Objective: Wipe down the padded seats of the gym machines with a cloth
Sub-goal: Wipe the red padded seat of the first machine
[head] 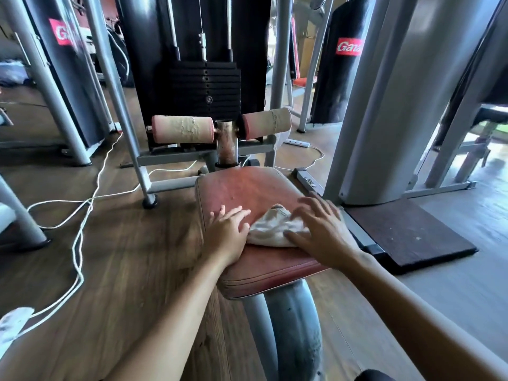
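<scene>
**Cloth pinned flat on the red seat**

The cloth lies mid-seat. The right hand presses it, fingers spread, probably to drive the wipe. The left hand rests open beside it, likely bracing.

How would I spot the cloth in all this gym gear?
Find the black weight stack in the middle; below it sits a reddish padded seat. The cloth lies bunched on the seat's near half, between the left hand and the right hand. It is the only crumpled, off-white thing there.

Right hand hides part of cloth.
</scene>
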Action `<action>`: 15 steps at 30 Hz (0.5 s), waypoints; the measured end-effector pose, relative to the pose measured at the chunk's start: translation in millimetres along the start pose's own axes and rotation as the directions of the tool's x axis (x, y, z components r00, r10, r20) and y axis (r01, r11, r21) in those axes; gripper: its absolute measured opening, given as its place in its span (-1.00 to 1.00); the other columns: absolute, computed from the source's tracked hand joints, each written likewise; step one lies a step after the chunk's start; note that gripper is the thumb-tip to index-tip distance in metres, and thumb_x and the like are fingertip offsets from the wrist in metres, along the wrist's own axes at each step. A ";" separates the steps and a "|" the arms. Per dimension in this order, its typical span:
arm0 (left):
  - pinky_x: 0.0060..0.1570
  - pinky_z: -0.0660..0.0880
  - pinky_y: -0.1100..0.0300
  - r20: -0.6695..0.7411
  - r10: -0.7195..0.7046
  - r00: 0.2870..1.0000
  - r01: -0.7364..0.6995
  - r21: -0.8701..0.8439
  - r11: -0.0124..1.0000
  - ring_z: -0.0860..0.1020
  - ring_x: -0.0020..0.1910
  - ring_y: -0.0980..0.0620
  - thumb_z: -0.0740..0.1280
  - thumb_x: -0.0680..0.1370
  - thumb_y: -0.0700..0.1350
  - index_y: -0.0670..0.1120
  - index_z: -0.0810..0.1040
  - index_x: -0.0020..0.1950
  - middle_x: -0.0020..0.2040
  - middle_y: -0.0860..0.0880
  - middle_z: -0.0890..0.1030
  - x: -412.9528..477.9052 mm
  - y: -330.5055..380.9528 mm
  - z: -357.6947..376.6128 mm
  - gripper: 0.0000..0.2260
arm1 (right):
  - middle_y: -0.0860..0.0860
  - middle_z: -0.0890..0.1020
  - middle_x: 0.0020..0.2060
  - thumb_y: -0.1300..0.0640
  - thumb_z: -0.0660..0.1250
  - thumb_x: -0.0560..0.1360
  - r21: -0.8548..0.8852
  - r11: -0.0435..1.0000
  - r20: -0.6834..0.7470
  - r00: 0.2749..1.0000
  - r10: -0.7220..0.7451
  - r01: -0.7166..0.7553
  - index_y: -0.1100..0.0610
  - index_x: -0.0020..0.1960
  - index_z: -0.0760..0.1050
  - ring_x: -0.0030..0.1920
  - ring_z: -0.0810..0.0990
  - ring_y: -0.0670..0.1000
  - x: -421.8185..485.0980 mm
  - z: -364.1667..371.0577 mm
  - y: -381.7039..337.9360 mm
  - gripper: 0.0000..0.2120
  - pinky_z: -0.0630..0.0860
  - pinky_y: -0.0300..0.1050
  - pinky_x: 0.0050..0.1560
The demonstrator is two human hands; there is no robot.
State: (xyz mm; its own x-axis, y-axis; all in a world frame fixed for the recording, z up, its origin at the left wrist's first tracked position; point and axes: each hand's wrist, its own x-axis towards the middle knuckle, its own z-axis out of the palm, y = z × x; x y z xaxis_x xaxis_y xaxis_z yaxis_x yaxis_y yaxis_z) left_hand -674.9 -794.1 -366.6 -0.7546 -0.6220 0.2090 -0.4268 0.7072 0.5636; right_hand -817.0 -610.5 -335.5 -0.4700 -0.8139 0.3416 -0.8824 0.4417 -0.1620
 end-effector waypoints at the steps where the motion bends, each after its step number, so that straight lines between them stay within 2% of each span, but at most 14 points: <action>1: 0.58 -0.03 -0.02 0.017 0.001 1.000 -0.002 0.036 0.999 0.14 0.61 -0.15 0.19 0.67 -0.05 0.07 0.47 0.47 0.54 0.05 0.37 1.8 -1.9 0.7 -0.65 | -0.10 0.36 0.48 -0.48 0.05 0.46 0.021 0.998 0.086 0.994 -0.061 0.059 -0.21 0.34 0.46 0.56 0.22 0.04 5.3 3.5 -6.5 -0.40 0.18 0.14 0.52; 3: 0.59 -0.05 0.00 -0.001 -0.011 1.000 0.011 0.011 1.000 0.15 0.60 -0.15 0.19 0.68 -0.05 0.07 0.50 0.44 0.54 0.06 0.38 4.2 -7.4 3.2 -0.67 | -0.17 0.30 0.54 -0.63 -0.18 0.39 -0.005 0.993 0.182 0.977 -0.114 0.117 -0.30 0.45 0.35 0.54 0.25 -0.04 14.5 16.9 -13.6 -0.20 0.19 0.09 0.48; 4: 0.59 -0.04 0.02 -0.019 -0.015 1.000 0.014 -0.022 1.000 0.17 0.60 -0.15 0.20 0.68 -0.06 0.05 0.54 0.41 0.52 0.06 0.41 4.4 -8.9 3.3 -0.69 | -0.19 0.32 0.53 -0.65 -0.24 0.35 -0.022 0.995 0.166 0.982 -0.090 0.095 -0.32 0.45 0.35 0.51 0.31 -0.05 17.7 22.3 -15.8 -0.15 0.20 0.06 0.46; 6: 0.57 0.04 0.08 -0.068 -0.032 0.997 0.025 -0.098 0.995 0.24 0.58 -0.12 0.23 0.67 -0.09 0.02 0.59 0.36 0.46 0.02 0.49 4.1 -10.1 3.2 -0.71 | -0.22 0.34 0.51 -0.63 -0.12 0.38 -0.026 1.000 0.094 0.996 0.003 0.000 -0.32 0.42 0.39 0.47 0.36 -0.06 23.2 30.2 -17.6 -0.24 0.20 0.04 0.46; 8: 0.51 0.21 0.11 -0.159 -0.068 0.985 0.037 -0.186 0.982 0.34 0.52 -0.07 0.27 0.65 -0.12 0.02 0.62 0.32 0.39 -0.04 0.56 2.1 -11.6 3.4 -0.73 | -0.21 0.37 0.50 -0.56 0.04 0.44 -0.027 0.998 0.039 0.997 0.063 -0.062 -0.32 0.39 0.42 0.45 0.41 -0.04 27.4 35.7 -20.1 -0.37 0.21 0.07 0.47; 10: 0.41 0.38 0.10 -0.273 -0.096 0.957 0.024 -0.257 0.966 0.45 0.44 -0.02 0.32 0.62 -0.17 0.01 0.64 0.28 0.34 -0.05 0.60 1.2 -15.9 3.9 -0.73 | -0.23 0.41 0.46 -0.53 0.08 0.46 -0.029 0.995 0.010 0.995 0.096 -0.096 -0.35 0.35 0.44 0.40 0.45 -0.01 30.6 40.4 -20.5 -0.44 0.25 0.08 0.42; 13: 0.47 0.33 0.06 -0.333 -0.138 0.933 0.069 -0.211 0.975 0.37 0.51 -0.04 0.33 0.60 -0.24 -0.02 0.65 0.27 0.41 0.03 0.53 2.9 -19.3 7.4 -0.72 | -0.27 0.43 0.43 -0.51 0.11 0.48 -0.010 0.993 0.020 0.993 0.119 -0.119 -0.38 0.33 0.42 0.34 0.44 0.00 32.1 41.5 -19.7 -0.50 0.27 0.09 0.37; 15: 0.48 0.22 0.19 -0.311 -0.169 0.935 0.119 -0.172 0.978 0.32 0.54 -0.06 0.32 0.60 -0.23 -0.04 0.65 0.27 0.41 0.04 0.54 3.7 -17.1 8.7 -0.73 | -0.23 0.50 0.38 -0.47 0.15 0.50 0.006 0.991 0.008 0.991 0.131 -0.131 -0.34 0.30 0.48 0.30 0.47 0.03 31.9 40.3 -18.5 -0.54 0.29 0.09 0.34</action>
State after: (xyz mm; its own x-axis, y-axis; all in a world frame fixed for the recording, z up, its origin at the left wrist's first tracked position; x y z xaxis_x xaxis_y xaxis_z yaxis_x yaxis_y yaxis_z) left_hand -674.7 -805.5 -382.4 -0.4788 -0.8057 0.3488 -0.4217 0.5595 0.7135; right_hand -816.4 -659.9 -358.9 -0.5814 -0.7521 0.3103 -0.8135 0.5418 -0.2111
